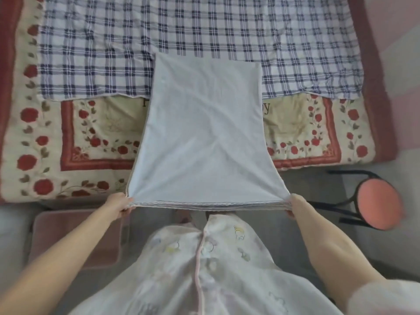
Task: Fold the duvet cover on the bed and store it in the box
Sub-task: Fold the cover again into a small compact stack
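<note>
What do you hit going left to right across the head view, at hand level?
Pink box → left hand → duvet cover, held at both near corners → right hand → stool.

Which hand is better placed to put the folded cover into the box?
Left, probably. The left hand grips a corner of the duvet cover beside the pink box; the right hand is on the stool side.
</note>
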Demonstrator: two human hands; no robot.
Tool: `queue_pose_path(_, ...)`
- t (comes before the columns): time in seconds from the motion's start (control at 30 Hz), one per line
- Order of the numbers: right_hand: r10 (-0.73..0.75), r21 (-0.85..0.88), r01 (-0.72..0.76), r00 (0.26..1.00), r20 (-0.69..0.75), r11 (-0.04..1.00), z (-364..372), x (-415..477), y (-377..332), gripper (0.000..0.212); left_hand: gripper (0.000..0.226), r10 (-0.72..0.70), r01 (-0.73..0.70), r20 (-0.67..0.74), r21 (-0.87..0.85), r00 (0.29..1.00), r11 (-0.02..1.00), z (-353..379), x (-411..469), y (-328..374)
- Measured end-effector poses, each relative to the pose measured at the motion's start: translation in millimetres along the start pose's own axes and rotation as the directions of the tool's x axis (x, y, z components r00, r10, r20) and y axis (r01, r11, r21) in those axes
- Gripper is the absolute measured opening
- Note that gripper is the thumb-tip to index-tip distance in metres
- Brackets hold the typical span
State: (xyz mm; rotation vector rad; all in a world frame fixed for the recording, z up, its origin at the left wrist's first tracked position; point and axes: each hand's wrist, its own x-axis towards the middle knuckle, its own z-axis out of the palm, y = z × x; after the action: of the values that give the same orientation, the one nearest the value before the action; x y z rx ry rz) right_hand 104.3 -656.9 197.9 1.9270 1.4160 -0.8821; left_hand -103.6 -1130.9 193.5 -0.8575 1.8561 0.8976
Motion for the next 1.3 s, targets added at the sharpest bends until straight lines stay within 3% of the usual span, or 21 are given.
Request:
queue_pose_path(0.13, 0.097, 0.013, -0.097, 0.995, -0.001, 0.995, 11.1, -0.3, -8.4, 0.028, 0.023, -0.117, 0.118, 0.012, -0.132, 0.993, 0.984, 9.0, 13.2, -6.0)
queue_pose_path(0.2, 0.039, -0.019, -0.039, 0.999, 0.003, 0.999, 14.9, -10.8, -20.7, 0.032, 0.025, -0.169, 0.172, 0.032, -0.259, 0.985, 0.951, 15.5, 20.5, 6.4)
queue_pose_path(0.27, -0.088, 0.227, 0.076, 0.995, 0.045, 0.971, 10.5, -28.3, -46.7, 0.025, 0.024, -0.175, 0.177, 0.041, -0.385, 0.984, 0.906, 20.2, 25.2, 40.5)
queue_pose_path(0.3, -0.172, 0.352, 0.148, 0.984, 0.038, 0.924, 4.8, -34.5, -59.9, 0.023, 0.022, -0.159, 0.158, 0.035, -0.447, 0.987, 0.881, 21.5, 26.1, 62.5)
queue_pose_path(0.37, -0.197, 0.517, 0.178, 0.980, -0.019, 0.837, -9.6, -29.1, -96.7, 0.021, 0.018, -0.135, 0.106, -0.004, -0.602, 0.991, 0.792, 21.1, 33.0, 109.2)
queue_pose_path(0.47, -0.111, 0.748, 0.070, 0.994, 0.004, 0.660, -36.7, -14.3, -179.7, 0.011, 0.025, -0.108, 0.008, -0.062, -0.833, 0.992, 0.553, 16.2, 48.8, 192.7)
queue_pose_path(0.57, -0.160, 0.778, 0.079, 0.987, 0.028, 0.623, -59.4, -3.3, -258.3, 0.024, 0.024, -0.026, -0.093, -0.119, -0.877, 0.993, 0.472, 23.4, 50.5, 280.4)
queue_pose_path(0.63, -0.212, 0.829, 0.078, 0.976, 0.049, 0.553, -74.1, 4.0, -318.2, 0.020, 0.028, 0.075, -0.150, -0.131, -0.906, 0.989, 0.397, 36.9, 54.4, 342.3)
queue_pose_path(0.7, -0.307, 0.802, 0.155, 0.951, 0.038, 0.576, -73.0, 20.8, -373.2, 0.011, 0.032, 0.122, -0.256, -0.225, -0.852, 0.967, 0.457, 52.7, 74.2, 392.8)
queue_pose_path(0.83, -0.364, 0.777, 0.285, 0.928, -0.078, 0.561, -46.8, 68.8, -453.9, 0.018, 0.022, 0.290, -0.473, -0.377, -0.632, 0.880, 0.614, 88.0, 161.9, 461.6)
queue_pose_path(0.97, -0.503, 0.645, 0.433, 0.860, -0.086, 0.630, 25.3, 166.3, -513.6, 0.010, 0.027, 0.464, -0.564, -0.350, -0.285, 0.814, 0.775, 142.9, 282.3, 492.7)
queue_pose_path(1.03, -0.563, 0.562, 0.522, 0.818, -0.117, 0.641, 56.0, 185.4, -522.6, 0.024, 0.036, 0.509, -0.573, -0.327, -0.138, 0.796, 0.807, 156.1, 318.3, 492.5)
queue_pose_path(1.1, -0.609, 0.388, 0.658, 0.750, -0.259, 0.645, 87.4, 218.0, -532.8, 0.047, 0.045, 0.576, -0.600, -0.390, 0.071, 0.718, 0.797, 169.7, 364.4, 483.0)
queue_pose_path(1.13, -0.604, 0.342, 0.691, 0.723, -0.334, 0.637, 88.2, 217.9, -536.3, 0.051, 0.047, 0.594, -0.619, -0.430, 0.096, 0.680, 0.779, 172.0, 370.8, 480.4)
queue_pose_path(1.2, -0.598, 0.278, 0.737, 0.668, -0.442, 0.617, 103.9, 232.2, -537.4, 0.040, 0.037, 0.605, -0.687, -0.521, 0.047, 0.603, 0.725, 182.3, 391.0, 468.0)
queue_pose_path(1.27, -0.573, 0.209, 0.780, 0.586, -0.572, 0.589, 105.9, 235.1, -536.0, 0.027, 0.011, 0.605, -0.761, -0.612, 0.008, 0.509, 0.648, 185.0, 389.7, 467.7)
queue_pose_path(1.3, -0.550, 0.186, 0.804, 0.535, -0.641, 0.565, 103.6, 233.0, -534.5, 0.026, 0.016, 0.594, -0.790, -0.667, 0.014, 0.449, 0.613, 183.7, 388.0, 468.8)
